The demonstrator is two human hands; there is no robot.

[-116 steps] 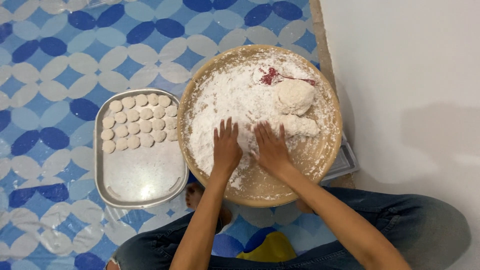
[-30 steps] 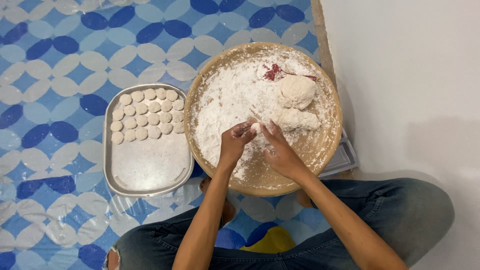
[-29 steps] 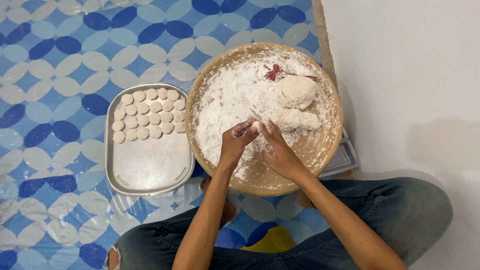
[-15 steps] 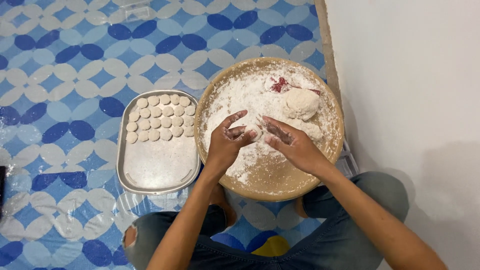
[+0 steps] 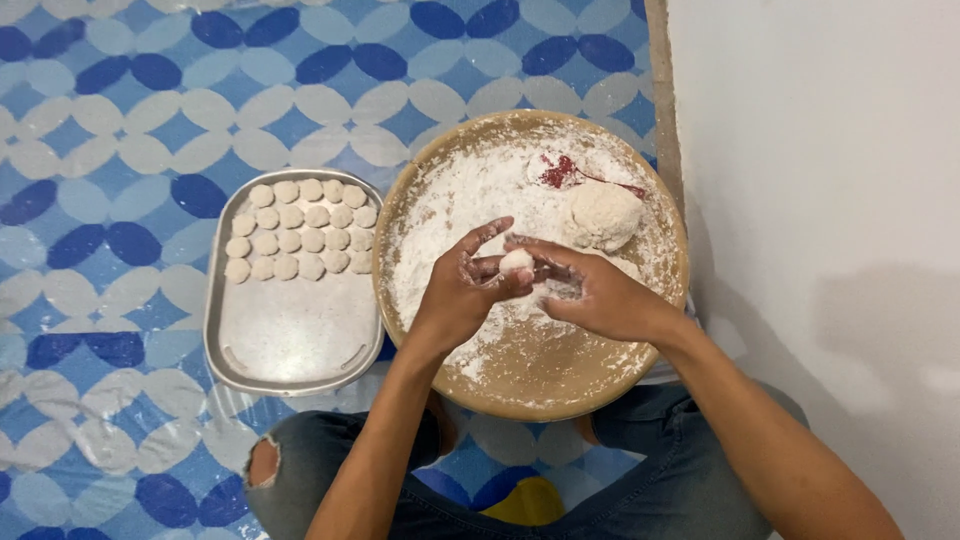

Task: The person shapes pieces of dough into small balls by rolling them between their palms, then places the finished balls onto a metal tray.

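Left hand (image 5: 462,292) and right hand (image 5: 598,296) cupped together around a small white floury dough ball (image 5: 516,262), above a round flour-dusted wooden tray (image 5: 530,375), rectangular metal tray (image 5: 290,335) of small flat dough rounds (image 5: 298,241) beside it.

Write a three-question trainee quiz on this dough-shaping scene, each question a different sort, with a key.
1. True or false: the metal tray lies on the left-hand side of the round wooden board.
2. What do the left hand and right hand hold between them? A) a small dough ball B) a rolling pin C) a spoon
3. Fill in: the dough discs fill the tray's ___ end, away from the person.

Key: 1 true; 2 A; 3 far
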